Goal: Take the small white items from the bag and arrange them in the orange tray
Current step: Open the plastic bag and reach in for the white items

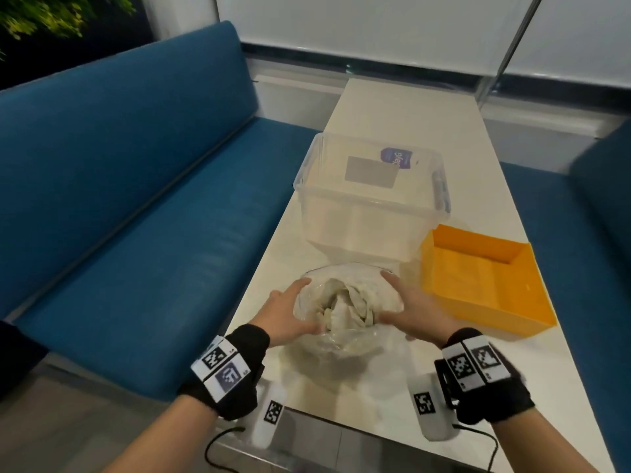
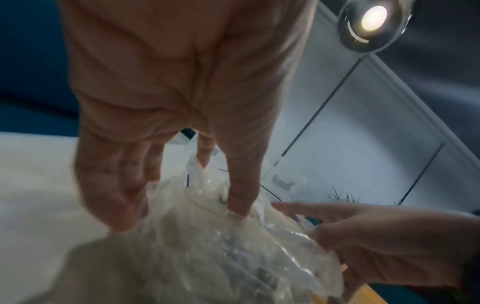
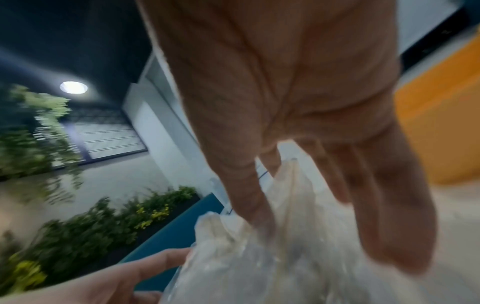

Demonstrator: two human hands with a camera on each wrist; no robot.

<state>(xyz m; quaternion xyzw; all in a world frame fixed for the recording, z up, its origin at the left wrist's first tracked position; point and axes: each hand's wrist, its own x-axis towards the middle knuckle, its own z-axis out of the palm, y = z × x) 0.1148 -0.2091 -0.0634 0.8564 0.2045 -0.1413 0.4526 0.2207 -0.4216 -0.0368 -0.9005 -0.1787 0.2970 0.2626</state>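
Your left hand (image 1: 286,311) and right hand (image 1: 411,307) cup the crinkled clear plastic bag (image 1: 345,310) with straight fingers, just beside the orange plastic tray (image 1: 485,310). Spread its mouth gently before reaching inside.

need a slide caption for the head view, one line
Both hands, left hand and right hand, cup a clear plastic bag of white items beside the empty orange tray.

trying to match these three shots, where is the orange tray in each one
Head: orange tray sits right of centre on the table, beside the right hand.
Left wrist: only an orange sliver at the bottom edge.
Right wrist: blurred orange block at the right edge.
Shared landmark: the clear bag between both hands.
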